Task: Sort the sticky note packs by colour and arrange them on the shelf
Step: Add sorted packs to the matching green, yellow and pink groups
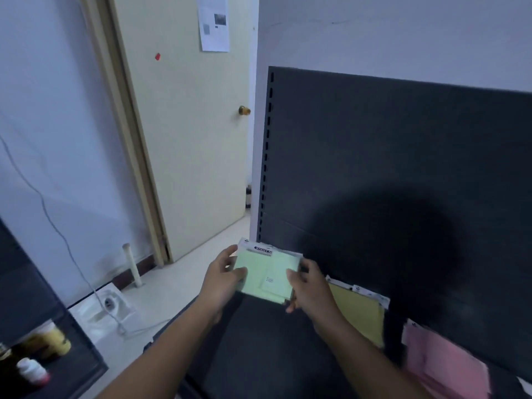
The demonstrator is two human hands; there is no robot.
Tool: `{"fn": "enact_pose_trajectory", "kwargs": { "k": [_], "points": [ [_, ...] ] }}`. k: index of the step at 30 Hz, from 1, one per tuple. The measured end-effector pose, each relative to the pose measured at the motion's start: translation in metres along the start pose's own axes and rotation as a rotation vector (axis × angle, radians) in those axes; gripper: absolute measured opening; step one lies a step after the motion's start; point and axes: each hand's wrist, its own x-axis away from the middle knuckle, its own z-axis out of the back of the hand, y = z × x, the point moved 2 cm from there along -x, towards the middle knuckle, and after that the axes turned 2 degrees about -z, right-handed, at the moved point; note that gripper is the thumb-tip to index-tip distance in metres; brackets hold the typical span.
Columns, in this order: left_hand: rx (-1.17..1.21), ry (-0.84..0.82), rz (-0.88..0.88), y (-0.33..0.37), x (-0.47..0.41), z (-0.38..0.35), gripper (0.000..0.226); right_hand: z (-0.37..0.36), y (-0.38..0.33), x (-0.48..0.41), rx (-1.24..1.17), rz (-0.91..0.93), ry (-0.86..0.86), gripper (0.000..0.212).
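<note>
Both left hand [223, 279] and right hand [309, 286] pinch the green pack [264, 276] by its edges. Right of those fingers [296, 277], a yellow pack [357, 312] and a pink pack [443, 367] stand on the shelf [259, 355].

Dim, bluish indoor light w/ a big round shadow on the dark grey metal shelf back panel [388, 133], soft focus overall, blur on pink paper packs [443, 367] btm right, wide-angle bending at edges.

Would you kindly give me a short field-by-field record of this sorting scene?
held: green sticky note packs, at the left end of the dark shelf
left grip: holds their left edge
right grip: holds their right edge
already placed: yellow packs, then pink packs further right
</note>
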Motion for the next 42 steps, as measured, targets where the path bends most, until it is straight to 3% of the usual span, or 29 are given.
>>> {"fn": "enact_pose_trajectory", "kwargs": {
  "k": [5,9,13,17,27,30,33,37,42],
  "points": [
    [-0.179,0.013,-0.044,-0.012,-0.048,0.002,0.036,-0.026,0.000,-0.037,0.091,-0.010,0.198,0.033],
    [-0.359,0.003,-0.198,-0.027,-0.059,-0.004,0.026,-0.043,0.007,-0.050,0.264,0.013,0.344,0.040],
    [-0.503,-0.009,-0.324,-0.036,-0.060,-0.008,0.035,-0.052,0.014,-0.049,0.477,0.038,0.475,0.041],
    [-0.576,-0.055,-0.420,-0.041,-0.059,-0.010,0.036,-0.055,0.026,-0.037,0.415,0.080,0.645,0.042],
    [-0.497,0.011,-0.374,-0.038,-0.057,-0.009,0.036,-0.054,0.026,-0.035,0.192,0.145,0.664,0.038],
    [-0.568,0.067,-0.439,-0.030,-0.047,-0.011,0.043,-0.049,0.022,-0.023,0.146,0.134,0.620,0.039],
    [-0.616,0.084,-0.523,-0.017,-0.030,-0.023,0.035,-0.036,0.016,0.004,0.058,0.196,0.578,0.037],
    [-0.551,-0.056,-0.586,-0.001,0.014,-0.069,0.042,0.011,0.010,0.055,0.005,0.330,0.520,0.040],
    [-0.588,-0.360,-0.544,-0.006,0.096,-0.151,0.058,0.121,0.044,0.136,0.126,0.211,0.650,0.038]
  ]
}}
